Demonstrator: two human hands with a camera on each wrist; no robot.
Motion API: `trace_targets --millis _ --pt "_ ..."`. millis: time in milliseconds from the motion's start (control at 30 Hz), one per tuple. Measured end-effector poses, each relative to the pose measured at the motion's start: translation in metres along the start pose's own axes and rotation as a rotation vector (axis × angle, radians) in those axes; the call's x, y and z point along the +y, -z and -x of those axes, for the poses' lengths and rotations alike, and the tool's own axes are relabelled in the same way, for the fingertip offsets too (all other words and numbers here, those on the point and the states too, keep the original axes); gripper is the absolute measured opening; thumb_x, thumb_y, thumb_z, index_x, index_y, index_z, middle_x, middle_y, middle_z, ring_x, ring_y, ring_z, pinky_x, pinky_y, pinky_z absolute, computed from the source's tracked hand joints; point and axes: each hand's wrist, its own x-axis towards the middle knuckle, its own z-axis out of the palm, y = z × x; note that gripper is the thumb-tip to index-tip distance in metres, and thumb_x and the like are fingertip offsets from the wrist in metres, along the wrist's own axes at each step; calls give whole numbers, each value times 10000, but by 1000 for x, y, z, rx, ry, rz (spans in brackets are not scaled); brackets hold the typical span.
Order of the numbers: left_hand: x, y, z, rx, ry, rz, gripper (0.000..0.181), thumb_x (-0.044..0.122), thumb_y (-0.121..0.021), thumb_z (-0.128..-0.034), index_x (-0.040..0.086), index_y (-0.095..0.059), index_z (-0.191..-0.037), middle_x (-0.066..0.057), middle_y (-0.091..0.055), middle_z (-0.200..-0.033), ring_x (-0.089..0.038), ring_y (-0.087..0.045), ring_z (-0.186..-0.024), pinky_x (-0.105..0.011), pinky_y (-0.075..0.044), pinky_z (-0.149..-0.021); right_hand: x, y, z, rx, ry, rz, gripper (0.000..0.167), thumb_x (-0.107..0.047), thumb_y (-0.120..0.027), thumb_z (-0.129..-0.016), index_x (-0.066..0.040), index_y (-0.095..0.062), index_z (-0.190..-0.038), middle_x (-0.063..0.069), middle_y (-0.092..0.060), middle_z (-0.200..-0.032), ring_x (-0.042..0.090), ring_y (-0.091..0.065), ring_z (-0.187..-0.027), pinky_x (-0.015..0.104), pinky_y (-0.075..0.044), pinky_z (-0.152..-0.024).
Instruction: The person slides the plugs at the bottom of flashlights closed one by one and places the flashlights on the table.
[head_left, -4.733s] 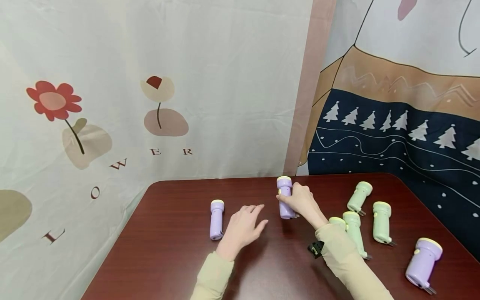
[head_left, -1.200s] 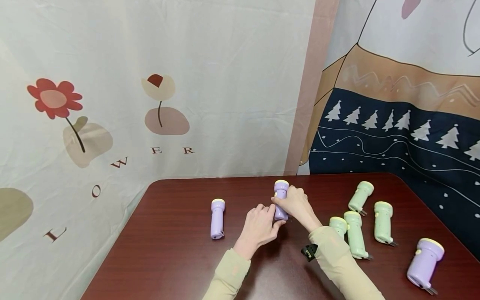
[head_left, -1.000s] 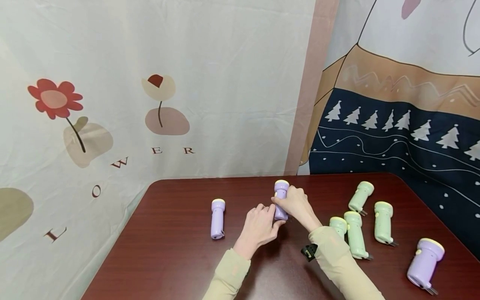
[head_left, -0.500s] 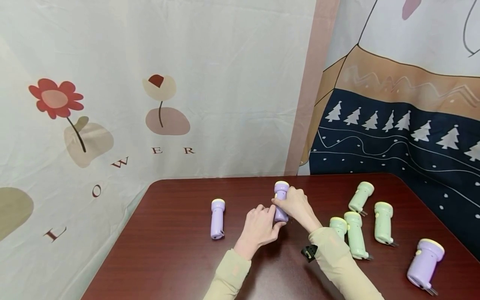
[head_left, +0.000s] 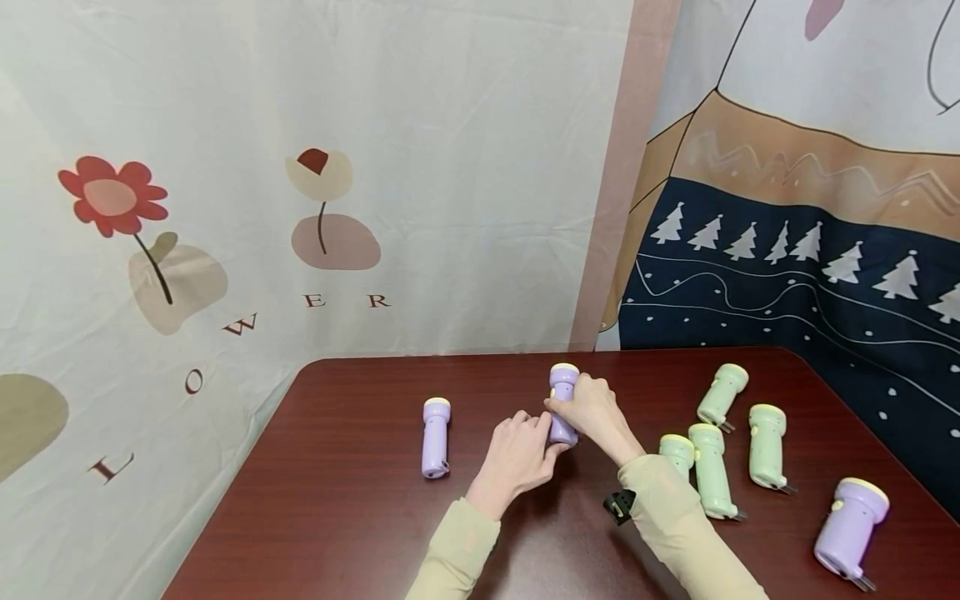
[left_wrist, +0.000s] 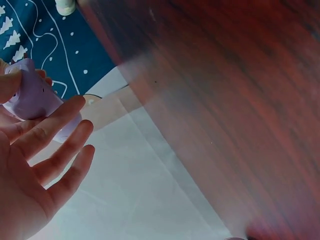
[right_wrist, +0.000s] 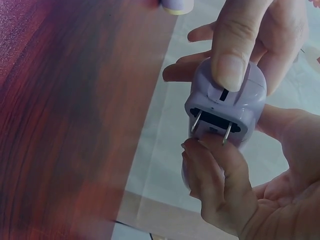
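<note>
A purple flashlight with a yellow rim is held over the back middle of the table, its head up and away. My right hand grips its body. At the tail, my left hand pinches it between thumb and index finger. From the right wrist, the left thumb presses beside a slot on the tail, and two metal plug prongs stick out below it. In the left wrist view, the other left fingers are spread away from the flashlight. Another purple flashlight lies to the left of both hands.
Several green flashlights lie on the right side of the brown table, among them one with its prongs out. A larger-looking purple flashlight lies near the right front. Printed cloth hangs behind the table.
Since the oldest frame, my left hand has moved right and taken hold of the flashlight's tail; the right hand has brought it slightly left. Over the last second both hands barely move.
</note>
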Motion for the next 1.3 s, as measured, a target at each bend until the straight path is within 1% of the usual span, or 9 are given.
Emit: trace_targets --millis 367,733,1067,1300 --pt "1 2 0 -55 10 20 313 442 -603 -864 140 -595 -946 40 -710 -807 -159 -586 -751 -282 -488 -634 2 -1 0 5 -5 12 557 -332 -719 -796 123 -546 -1067 212 -637 -859 214 -608 -631 293 -534 -523" --pt "0 2 0 -46 -21 -12 300 429 -600 -866 135 -606 -928 45 -700 -781 -146 -605 -785 -272 -490 -658 3 0 -1 -11 -15 29 569 -340 -730 -792 117 -542 -1076 207 -640 -865 212 -616 -634 292 -544 -530" --pt "0 6 0 -100 -20 2 290 413 -590 -874 136 -612 -955 37 -714 -801 -148 -622 -816 -278 -505 -682 5 0 -2 -17 3 27 542 -341 -733 -787 105 -570 -1048 194 -649 -852 201 -609 -625 285 -533 -523" --pt "-1 6 1 -109 -28 11 276 394 -590 -878 127 -608 -946 19 -702 -779 -159 -620 -803 -288 -503 -666 6 -2 -2 -7 8 18 539 -341 -738 -781 106 -574 -1034 186 -643 -830 200 -589 -621 274 -504 -508"
